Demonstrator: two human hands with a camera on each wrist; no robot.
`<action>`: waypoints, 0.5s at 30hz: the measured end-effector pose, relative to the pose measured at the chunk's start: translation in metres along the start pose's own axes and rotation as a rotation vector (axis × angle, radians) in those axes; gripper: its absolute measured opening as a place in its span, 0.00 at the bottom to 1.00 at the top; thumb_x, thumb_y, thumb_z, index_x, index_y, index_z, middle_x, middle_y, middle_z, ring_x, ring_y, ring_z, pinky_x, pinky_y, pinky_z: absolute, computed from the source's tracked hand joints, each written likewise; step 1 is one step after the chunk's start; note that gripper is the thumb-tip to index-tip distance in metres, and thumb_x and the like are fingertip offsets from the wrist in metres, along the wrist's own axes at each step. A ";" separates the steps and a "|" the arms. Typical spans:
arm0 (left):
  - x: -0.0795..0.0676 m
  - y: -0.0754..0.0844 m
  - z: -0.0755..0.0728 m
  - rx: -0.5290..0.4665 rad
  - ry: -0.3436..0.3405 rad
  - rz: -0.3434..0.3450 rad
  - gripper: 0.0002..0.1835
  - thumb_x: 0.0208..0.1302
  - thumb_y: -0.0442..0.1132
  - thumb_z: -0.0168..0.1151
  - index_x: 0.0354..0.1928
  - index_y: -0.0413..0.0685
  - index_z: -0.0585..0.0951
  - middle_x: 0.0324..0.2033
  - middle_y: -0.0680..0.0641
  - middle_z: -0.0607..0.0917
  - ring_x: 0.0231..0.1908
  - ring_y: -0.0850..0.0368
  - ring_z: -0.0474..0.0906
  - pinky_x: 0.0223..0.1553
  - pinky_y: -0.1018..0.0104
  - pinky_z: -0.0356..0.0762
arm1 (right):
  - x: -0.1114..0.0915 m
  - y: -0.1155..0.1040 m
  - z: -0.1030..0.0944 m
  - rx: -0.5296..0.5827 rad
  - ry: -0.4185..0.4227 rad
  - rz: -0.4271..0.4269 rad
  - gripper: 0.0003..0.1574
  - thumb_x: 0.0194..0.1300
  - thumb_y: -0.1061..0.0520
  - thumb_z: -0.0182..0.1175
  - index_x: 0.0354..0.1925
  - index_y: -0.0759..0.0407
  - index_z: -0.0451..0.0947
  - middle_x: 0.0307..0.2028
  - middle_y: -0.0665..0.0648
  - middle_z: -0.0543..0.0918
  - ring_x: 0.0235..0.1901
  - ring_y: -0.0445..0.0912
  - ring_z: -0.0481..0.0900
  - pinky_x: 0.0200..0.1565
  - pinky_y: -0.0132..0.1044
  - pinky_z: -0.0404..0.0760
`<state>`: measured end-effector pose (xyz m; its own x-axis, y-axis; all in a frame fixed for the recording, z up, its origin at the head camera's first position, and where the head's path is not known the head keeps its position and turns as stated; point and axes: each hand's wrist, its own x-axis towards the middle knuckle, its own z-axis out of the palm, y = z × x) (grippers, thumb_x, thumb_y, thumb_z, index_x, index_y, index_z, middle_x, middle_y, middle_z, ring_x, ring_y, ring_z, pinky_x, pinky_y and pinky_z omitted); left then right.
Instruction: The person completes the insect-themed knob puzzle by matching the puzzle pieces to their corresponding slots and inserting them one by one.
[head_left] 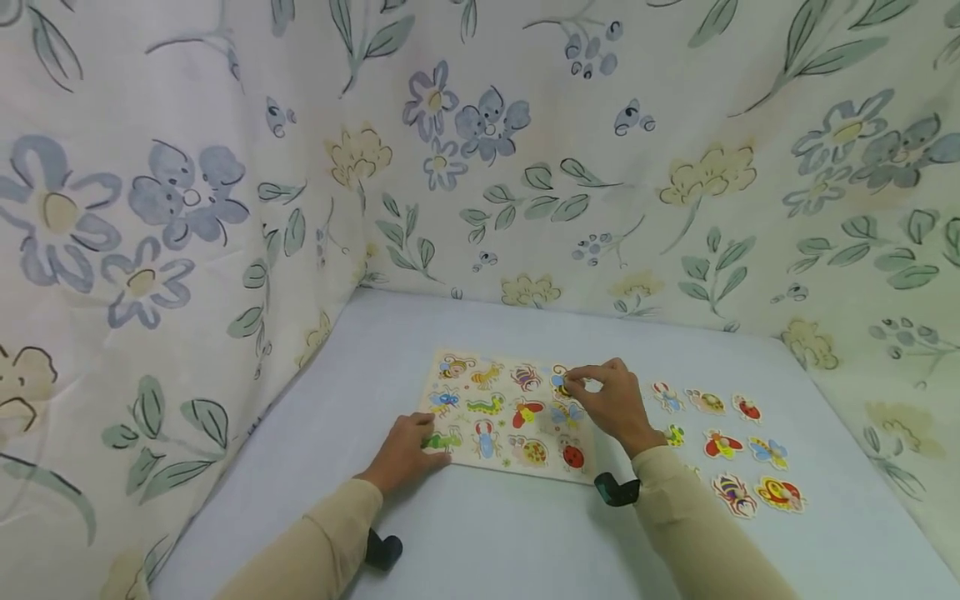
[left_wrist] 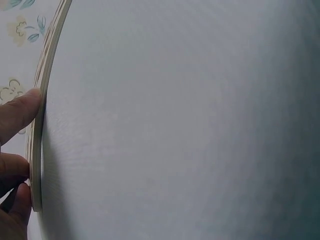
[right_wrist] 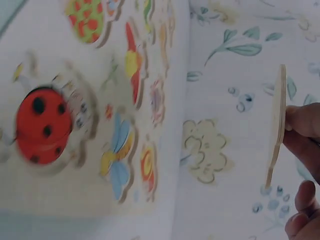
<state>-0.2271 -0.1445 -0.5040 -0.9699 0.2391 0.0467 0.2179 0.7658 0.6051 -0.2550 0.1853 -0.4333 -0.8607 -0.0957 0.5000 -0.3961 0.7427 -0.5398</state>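
Note:
A flat wooden puzzle board [head_left: 543, 470] with colourful insect pictures lies on the table. My left hand [head_left: 405, 450] holds its near left corner, thumb along the near edge; the left wrist view shows fingertips [left_wrist: 22, 112] against the board's side. At the far right corner, my right hand [head_left: 615, 404] pinches a bee puzzle piece [head_left: 559, 384], blue-winged with yellow and black stripes. Seen edge-on in the right wrist view, the thin wooden piece [right_wrist: 278, 125] stands tilted up between thumb and finger. A red ladybug picture [right_wrist: 44, 125] appears on the board below.
Several loose insect pieces lie right of the board, among them a red-winged one [head_left: 723, 444], a ladybug [head_left: 747, 408] and a purple beetle [head_left: 734, 495]. My right forearm partly covers others. Flowered cloth [head_left: 487, 208] hangs behind and on both sides of the pale table [head_left: 480, 542].

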 end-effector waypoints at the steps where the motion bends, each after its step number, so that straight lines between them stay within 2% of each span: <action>1: -0.001 0.000 0.000 -0.002 0.002 0.000 0.37 0.51 0.46 0.76 0.57 0.28 0.76 0.60 0.39 0.73 0.56 0.44 0.68 0.59 0.53 0.67 | 0.003 -0.004 0.003 0.005 -0.002 -0.001 0.06 0.56 0.59 0.72 0.35 0.56 0.88 0.27 0.50 0.77 0.29 0.48 0.64 0.27 0.42 0.64; 6: -0.001 0.000 0.000 -0.012 0.010 0.001 0.37 0.50 0.46 0.76 0.57 0.27 0.76 0.60 0.40 0.73 0.54 0.46 0.69 0.57 0.53 0.69 | 0.018 -0.022 0.016 0.032 -0.008 -0.025 0.06 0.57 0.57 0.71 0.35 0.56 0.88 0.26 0.50 0.75 0.29 0.47 0.62 0.27 0.41 0.63; 15: -0.004 -0.002 -0.003 0.005 0.007 0.022 0.37 0.50 0.47 0.76 0.56 0.27 0.76 0.59 0.39 0.74 0.53 0.45 0.69 0.57 0.53 0.69 | 0.042 -0.040 0.049 0.089 -0.009 -0.061 0.03 0.58 0.58 0.70 0.34 0.56 0.88 0.25 0.48 0.77 0.28 0.47 0.60 0.28 0.41 0.63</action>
<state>-0.2243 -0.1484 -0.5031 -0.9655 0.2520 0.0658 0.2401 0.7630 0.6001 -0.2915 0.1190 -0.4238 -0.8366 -0.1456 0.5281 -0.4749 0.6733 -0.5668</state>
